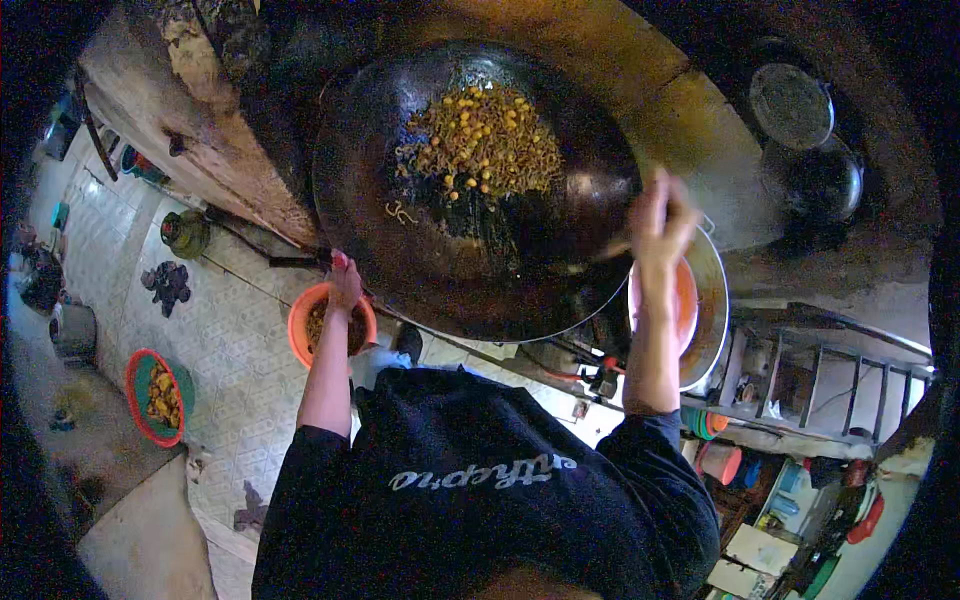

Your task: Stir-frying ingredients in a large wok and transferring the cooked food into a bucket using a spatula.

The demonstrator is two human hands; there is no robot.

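A large dark wok (577, 240) lies in front of me. On its far side is a heap of brown shredded food (480, 142) dotted with round yellow pieces. At the wok's near left edge is my left hand (345, 285), with a small red patch by its fingertips; its grip is unclear. Under that forearm is an orange bowl (298, 322) of brown food. My right hand (666, 217), blurred, hovers by the wok's right rim. A thin pale shape beside it is too smeared to name. Behind that wrist sits a wide metal basin (712, 300) with an orange vessel (686, 307) in it.
A red-and-green basket (135, 405) of yellowish pieces stands on the left. Beyond the wok's right side are a round lid (791, 105) and a dark pot (844, 184). A slatted wooden rack (814, 382) and stacked plastic tubs (720, 463) fill the lower right.
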